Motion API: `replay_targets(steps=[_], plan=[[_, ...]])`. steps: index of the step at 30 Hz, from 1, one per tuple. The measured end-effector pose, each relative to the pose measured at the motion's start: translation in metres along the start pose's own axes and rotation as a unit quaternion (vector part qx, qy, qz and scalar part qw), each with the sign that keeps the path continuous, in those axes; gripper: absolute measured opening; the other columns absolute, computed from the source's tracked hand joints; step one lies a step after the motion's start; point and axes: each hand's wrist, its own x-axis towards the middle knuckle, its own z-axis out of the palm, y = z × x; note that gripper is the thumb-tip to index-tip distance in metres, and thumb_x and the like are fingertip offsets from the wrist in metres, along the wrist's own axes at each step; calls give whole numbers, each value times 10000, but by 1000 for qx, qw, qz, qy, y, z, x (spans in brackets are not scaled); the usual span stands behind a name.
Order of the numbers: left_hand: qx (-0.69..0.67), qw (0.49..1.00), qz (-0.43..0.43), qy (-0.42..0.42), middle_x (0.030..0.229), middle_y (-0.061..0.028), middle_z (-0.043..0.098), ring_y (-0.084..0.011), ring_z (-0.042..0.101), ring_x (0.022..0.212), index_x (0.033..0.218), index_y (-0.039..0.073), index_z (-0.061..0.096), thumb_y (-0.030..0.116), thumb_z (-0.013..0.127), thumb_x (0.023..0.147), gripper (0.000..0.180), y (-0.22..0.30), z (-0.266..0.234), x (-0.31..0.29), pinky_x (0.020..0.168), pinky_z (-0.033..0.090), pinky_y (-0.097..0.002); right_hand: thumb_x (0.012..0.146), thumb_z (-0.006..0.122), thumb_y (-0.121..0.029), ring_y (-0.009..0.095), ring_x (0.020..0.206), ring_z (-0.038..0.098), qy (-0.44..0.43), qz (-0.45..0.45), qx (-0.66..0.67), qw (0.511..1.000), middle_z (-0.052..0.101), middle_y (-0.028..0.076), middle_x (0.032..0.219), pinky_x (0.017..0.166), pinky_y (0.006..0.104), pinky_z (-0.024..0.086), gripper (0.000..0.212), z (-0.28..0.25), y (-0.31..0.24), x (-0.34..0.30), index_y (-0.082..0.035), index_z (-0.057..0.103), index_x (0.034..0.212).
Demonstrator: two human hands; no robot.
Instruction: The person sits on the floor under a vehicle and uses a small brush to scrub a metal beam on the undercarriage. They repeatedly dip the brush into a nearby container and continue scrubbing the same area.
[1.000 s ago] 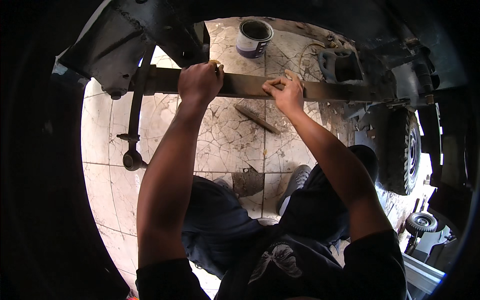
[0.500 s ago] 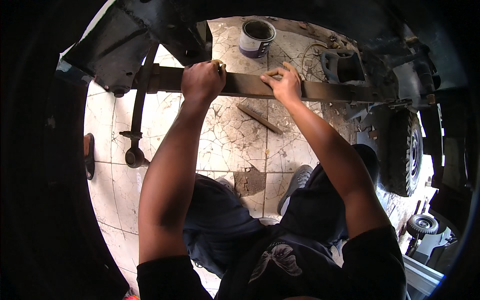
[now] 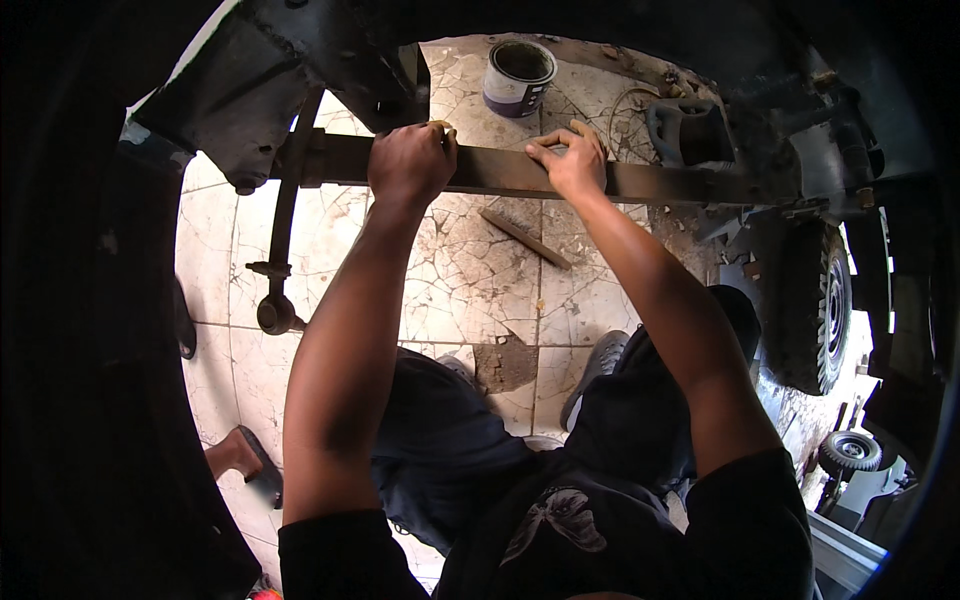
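Note:
A dark steel bar (image 3: 490,175) of a vehicle's underside runs left to right in front of me. My left hand (image 3: 412,163) is closed at the bar's left part, fingers curled over near its top edge; what they hold, if anything, is hidden. Farther right, my right hand (image 3: 575,163) rests across the same bar, fingers bent, thumb and a finger drawn close together. I cannot make out what lies between them. Left of my hands, a curved rod (image 3: 285,220) hangs down and ends in a round joint (image 3: 275,314).
A paint can (image 3: 520,80) stands beyond the bar. On the cracked tile floor (image 3: 450,270) lies a narrow wooden-looking strip (image 3: 525,238). A dark plastic container (image 3: 690,133) sits behind, right. A tyre (image 3: 825,305) is at right. Another person's sandalled foot (image 3: 255,465) is at left.
My hands stay in nearly the same places on the bar. At the left, another person's foot has come into view lower down. The whole view has shifted slightly.

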Motion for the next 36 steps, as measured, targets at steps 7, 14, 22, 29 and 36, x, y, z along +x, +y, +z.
replay_targets(steps=[7,14,22,29,36], plan=[[-8,1000,12,0,900,-127,786,-364,759,816,910,126,795,350,597,1006,314,-5,-3,-2,786,594,-489,807,910,-407,354,1373,570,6,-35,15,999,634,203,1445,1163,457,417,274,8,2,-12,-214,859,995],[3,1000,-20,-11,903,-124,786,-342,758,880,944,150,814,345,602,1006,295,-3,-6,-1,858,571,-480,808,908,-408,338,1363,572,-15,-76,-20,997,664,183,1395,1152,476,413,283,-17,22,-21,-185,855,974],[24,1000,-1,-2,874,-132,783,-340,759,873,890,121,810,367,607,1007,339,1,-4,1,871,573,-477,855,892,-237,254,1146,714,-11,-44,118,992,714,152,1313,989,384,572,206,-39,26,-38,-92,823,983],[60,998,-14,-30,904,-144,779,-371,750,848,921,115,784,444,601,1032,392,2,-2,0,788,593,-499,950,822,-149,163,1011,782,-119,1,262,958,802,100,1043,886,279,623,189,-80,29,-100,-14,739,1053],[-18,994,100,52,1065,-105,796,-320,712,1074,1033,127,824,362,724,976,262,3,-22,1,977,553,-439,949,830,-179,194,1026,787,-115,51,321,939,807,95,1053,885,286,609,227,-92,34,-108,-24,719,1072]])
